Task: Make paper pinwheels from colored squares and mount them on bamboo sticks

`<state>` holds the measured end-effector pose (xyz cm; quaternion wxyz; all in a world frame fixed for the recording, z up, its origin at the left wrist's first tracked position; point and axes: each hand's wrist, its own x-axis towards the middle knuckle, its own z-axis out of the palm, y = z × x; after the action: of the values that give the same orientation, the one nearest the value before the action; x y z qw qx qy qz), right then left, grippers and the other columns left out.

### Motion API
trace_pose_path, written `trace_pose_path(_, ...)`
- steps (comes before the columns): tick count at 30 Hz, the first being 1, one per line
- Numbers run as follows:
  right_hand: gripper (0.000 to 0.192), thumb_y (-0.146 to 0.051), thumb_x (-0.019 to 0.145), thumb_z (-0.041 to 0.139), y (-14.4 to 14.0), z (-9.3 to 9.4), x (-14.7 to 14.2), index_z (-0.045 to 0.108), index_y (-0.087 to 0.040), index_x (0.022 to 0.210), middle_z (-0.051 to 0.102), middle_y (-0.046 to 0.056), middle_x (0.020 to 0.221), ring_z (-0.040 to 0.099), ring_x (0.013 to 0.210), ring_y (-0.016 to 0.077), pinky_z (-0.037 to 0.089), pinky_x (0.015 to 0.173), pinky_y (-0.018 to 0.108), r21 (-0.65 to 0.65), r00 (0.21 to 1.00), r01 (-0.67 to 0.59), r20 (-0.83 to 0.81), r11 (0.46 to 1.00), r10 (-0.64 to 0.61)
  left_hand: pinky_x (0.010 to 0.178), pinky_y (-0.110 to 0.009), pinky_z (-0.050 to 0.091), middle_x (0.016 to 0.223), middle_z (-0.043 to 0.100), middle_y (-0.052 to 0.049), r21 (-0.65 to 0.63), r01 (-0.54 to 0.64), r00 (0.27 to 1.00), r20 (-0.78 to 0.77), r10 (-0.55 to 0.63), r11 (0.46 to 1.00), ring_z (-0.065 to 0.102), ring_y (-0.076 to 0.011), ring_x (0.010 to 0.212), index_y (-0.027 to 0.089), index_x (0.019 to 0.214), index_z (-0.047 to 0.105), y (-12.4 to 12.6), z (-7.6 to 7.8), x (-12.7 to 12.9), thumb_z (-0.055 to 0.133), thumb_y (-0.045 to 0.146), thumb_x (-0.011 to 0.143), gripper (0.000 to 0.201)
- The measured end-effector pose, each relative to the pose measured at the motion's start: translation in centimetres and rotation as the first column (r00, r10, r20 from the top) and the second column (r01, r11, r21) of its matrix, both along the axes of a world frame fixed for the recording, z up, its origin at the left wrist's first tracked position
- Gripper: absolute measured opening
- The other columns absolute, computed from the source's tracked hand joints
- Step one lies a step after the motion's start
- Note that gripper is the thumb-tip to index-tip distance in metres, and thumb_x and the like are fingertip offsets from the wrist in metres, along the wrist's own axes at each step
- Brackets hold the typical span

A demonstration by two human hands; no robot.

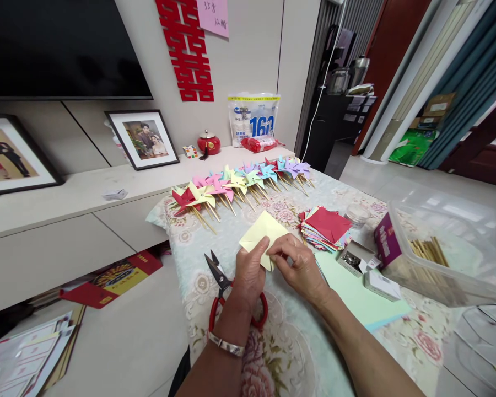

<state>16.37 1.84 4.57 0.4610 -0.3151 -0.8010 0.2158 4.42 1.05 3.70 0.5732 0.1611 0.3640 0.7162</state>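
Both my hands hold one pale yellow paper square (263,231) just above the table. My left hand (250,273) pinches its near left edge. My right hand (300,264) pinches its near right corner and folds it inward. Red-handled scissors (221,286) lie on the cloth partly under my left wrist. A stack of coloured paper squares (324,227), red on top, sits just right of the yellow sheet. A row of finished paper pinwheels (240,184) on wooden sticks lies along the far edge of the table.
A light green sheet (355,289) lies under my right forearm. Small boxes (357,259), one holding pins, and a purple box (385,240) sit beside a clear plastic bin (450,251) of wooden sticks. The floral tablecloth (281,353) covers the table. A low cabinet (66,204) with framed photos stands on the left.
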Motion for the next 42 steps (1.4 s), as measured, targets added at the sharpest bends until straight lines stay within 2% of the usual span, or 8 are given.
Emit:
trace_pose_path(5,0.027,-0.002,0.086,0.056,0.1,-0.2,0.1,0.071,-0.023,0.093,0.063,0.006,0.09,0.062,0.084,0.0194,0.049,0.072,0.03,0.049,0.996,-0.076,0.046,0.996,0.073,0.087,-0.035,0.052,0.094,0.079,-0.009,-0.012,-0.009,1.0,-0.006,0.009,1.0,0.071,-0.0259,0.093,0.012,0.104,0.074,0.1,-0.1,-0.1,0.091,0.028,0.055,0.054)
trace_pose_path(10,0.023,-0.003,0.087,0.059,0.0,0.0,0.3,0.07,-0.022,0.092,0.062,0.006,0.089,0.061,0.084,0.02,0.049,0.073,0.03,0.029,0.991,-0.085,0.102,0.996,0.082,0.083,-0.033,0.054,0.102,0.078,-0.009,-0.015,0.015,1.0,-0.013,-0.015,1.0,0.071,-0.0273,0.097,0.015,0.104,0.073,0.0,-0.2,-0.1,0.089,0.028,0.057,0.051)
trace_pose_path(14,0.017,-0.005,0.089,0.059,0.0,0.0,0.2,0.067,-0.02,0.087,0.061,0.004,0.084,0.06,0.081,0.0192,0.047,0.073,0.03,0.014,0.991,-0.077,0.111,0.997,0.075,0.068,-0.029,0.054,0.105,0.077,-0.009,-0.016,0.043,0.999,-0.019,-0.043,0.999,0.071,-0.0253,0.09,0.016,0.106,0.072,-0.2,-0.1,0.0,0.087,0.028,0.06,0.05)
trace_pose_path(25,0.013,-0.012,0.088,0.057,0.0,0.0,0.1,0.059,-0.02,0.077,0.059,0.002,0.078,0.055,0.07,0.0166,0.042,0.063,0.028,-0.124,0.994,0.02,0.11,0.992,-0.006,0.069,-0.032,0.055,0.099,0.077,-0.007,0.01,0.076,0.997,-0.014,-0.076,0.997,0.071,-0.0239,0.082,0.016,0.105,0.072,-0.4,-0.4,-0.1,0.081,0.03,0.068,0.041)
trace_pose_path(29,0.012,-0.014,0.086,0.056,-0.1,0.2,0.0,0.058,-0.021,0.076,0.059,0.002,0.077,0.055,0.07,0.0165,0.042,0.062,0.027,-0.162,0.996,0.045,0.089,0.986,-0.031,0.062,-0.029,0.051,0.097,0.077,-0.008,0.0,0.095,0.994,-0.055,-0.095,0.995,0.069,-0.0227,0.078,0.016,0.104,0.073,-0.6,-0.2,0.0,0.08,0.034,0.068,0.041)
trace_pose_path(33,0.012,-0.019,0.085,0.059,-0.1,0.3,-0.2,0.059,-0.021,0.073,0.06,0.0,0.072,0.054,0.065,0.0153,0.04,0.06,0.026,-0.289,0.996,0.093,0.036,0.953,-0.086,0.056,-0.026,0.045,0.092,0.076,-0.007,-0.016,0.082,0.993,-0.082,-0.083,0.996,0.064,-0.019,0.071,0.017,0.097,0.074,-0.7,0.2,0.1,0.079,0.035,0.067,0.034)
trace_pose_path(37,0.011,-0.026,0.082,0.06,0.1,0.2,-0.2,0.058,-0.022,0.072,0.06,-0.002,0.063,0.05,0.058,0.0146,0.037,0.055,0.025,-0.458,0.991,0.074,-0.068,0.886,-0.118,0.054,-0.027,0.043,0.084,0.075,-0.007,-0.029,0.083,0.991,-0.105,-0.086,0.996,0.061,-0.0184,0.066,0.018,0.088,0.075,-0.8,0.4,0.2,0.077,0.033,0.068,0.026)
trace_pose_path(42,0.014,-0.031,0.076,0.061,0.3,0.2,-0.2,0.057,-0.021,0.067,0.058,-0.003,0.056,0.05,0.053,0.0141,0.037,0.053,0.025,-0.55,0.982,0.061,-0.118,0.833,-0.15,0.051,-0.027,0.043,0.08,0.075,-0.007,-0.05,0.081,0.987,-0.138,-0.087,0.996,0.064,-0.0203,0.067,0.016,0.084,0.073,-0.8,0.7,0.3,0.076,0.034,0.064,0.027)
